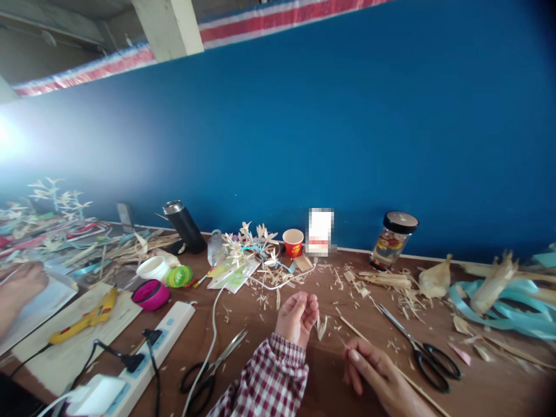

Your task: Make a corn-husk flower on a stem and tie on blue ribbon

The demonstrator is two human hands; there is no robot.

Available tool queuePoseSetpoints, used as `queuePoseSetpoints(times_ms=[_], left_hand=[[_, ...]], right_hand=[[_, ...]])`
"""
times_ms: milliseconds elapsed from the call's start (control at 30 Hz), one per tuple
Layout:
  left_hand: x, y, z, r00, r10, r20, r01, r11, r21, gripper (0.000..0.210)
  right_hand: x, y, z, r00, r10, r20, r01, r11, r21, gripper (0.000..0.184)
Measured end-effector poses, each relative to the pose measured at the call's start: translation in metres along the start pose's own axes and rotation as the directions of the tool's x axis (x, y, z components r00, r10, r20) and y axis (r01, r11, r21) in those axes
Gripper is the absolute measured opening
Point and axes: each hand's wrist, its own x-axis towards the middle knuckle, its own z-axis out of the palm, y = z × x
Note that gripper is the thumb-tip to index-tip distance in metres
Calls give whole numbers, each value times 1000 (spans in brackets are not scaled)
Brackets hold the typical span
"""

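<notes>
Blue panelling (330, 116) rises behind a brown table (330, 382) strewn with pale shavings. Slim husk pieces (322, 328) show between the two hands, just beside the left hand (299, 317), whose thumb meets its curled fingers — whether they grip anything, I cannot tell. The right hand (369, 370), apart from the left, pinches a fine strand (343, 341); a thin stick (358, 332) runs beneath it. Scissors lie either side, one pair (428, 353) near the right hand. Farther back stand husk flowers (260, 240), a red paper cup (294, 246) and a lidded jar (391, 246).
</notes>
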Motion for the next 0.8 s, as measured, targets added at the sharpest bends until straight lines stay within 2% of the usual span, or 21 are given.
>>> queuePoseSetpoints(times_ms=[233, 433, 600, 800], left_hand=[[1, -4, -3, 999, 10, 47, -9, 1000, -12, 14], [-5, -4, 2, 995, 44, 89, -49, 997, 54, 22], [-17, -13, 9, 991, 5, 136, -17, 996, 86, 27], [-24, -24, 11, 987, -20, 162, 3, 994, 105, 30]], right_hand=[[0, 7, -3, 1000, 6, -19, -6, 1000, 4, 30], [-1, 3, -7, 999, 32, -40, -35, 998, -59, 28], [2, -8, -3, 989, -54, -136, 44, 996, -76, 29], [7, 6, 10, 992, 48, -118, -42, 998, 54, 31]])
